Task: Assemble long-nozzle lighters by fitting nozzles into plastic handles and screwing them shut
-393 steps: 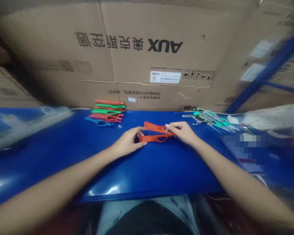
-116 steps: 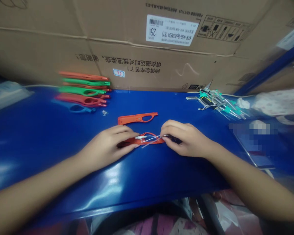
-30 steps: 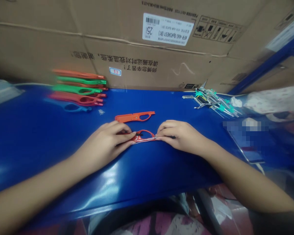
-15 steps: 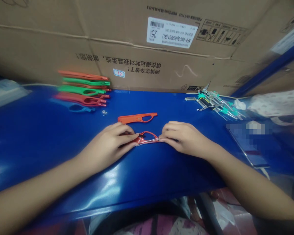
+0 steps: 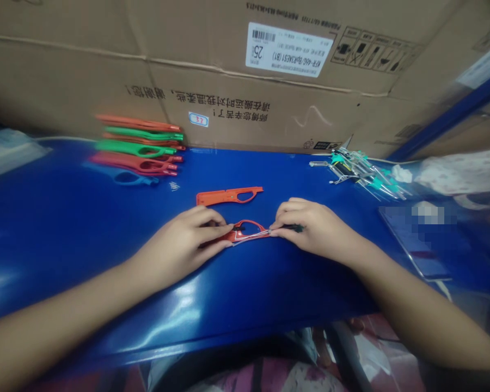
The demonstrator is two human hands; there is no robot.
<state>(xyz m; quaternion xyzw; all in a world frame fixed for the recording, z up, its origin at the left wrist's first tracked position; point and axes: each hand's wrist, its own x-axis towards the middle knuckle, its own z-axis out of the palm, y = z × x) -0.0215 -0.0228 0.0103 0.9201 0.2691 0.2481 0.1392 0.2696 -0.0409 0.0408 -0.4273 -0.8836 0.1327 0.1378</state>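
A red-orange lighter casing half point(image 5: 265, 234) lies between my hands, its trigger loop facing away from me. My left hand point(image 5: 191, 234) is closed on its wide left part, thumb and fingers pinching. A small black piece point(image 5: 238, 228) sits by those fingertips, and a thin white wire point(image 5: 249, 237) runs along the lower edge. At the narrow right end, my right hand point(image 5: 306, 226) is closed in a pinch on the casing tip and wire. Something dark shows between its fingers, too unclear to name. Just beyond rests a second orange casing half point(image 5: 224, 197).
Stacked coloured casings point(image 5: 139, 149) lie at back left beside small metal pins point(image 5: 174, 186). At back right is a pile of metal rods with teal parts point(image 5: 363, 171). A phone point(image 5: 412, 245) lies on the right. A large cardboard box point(image 5: 228, 81) walls the blue table's back.
My right hand has shifted slightly right and its fingers have parted a little, showing something dark between them. The left hand keeps its hold, and the view has moved slightly.
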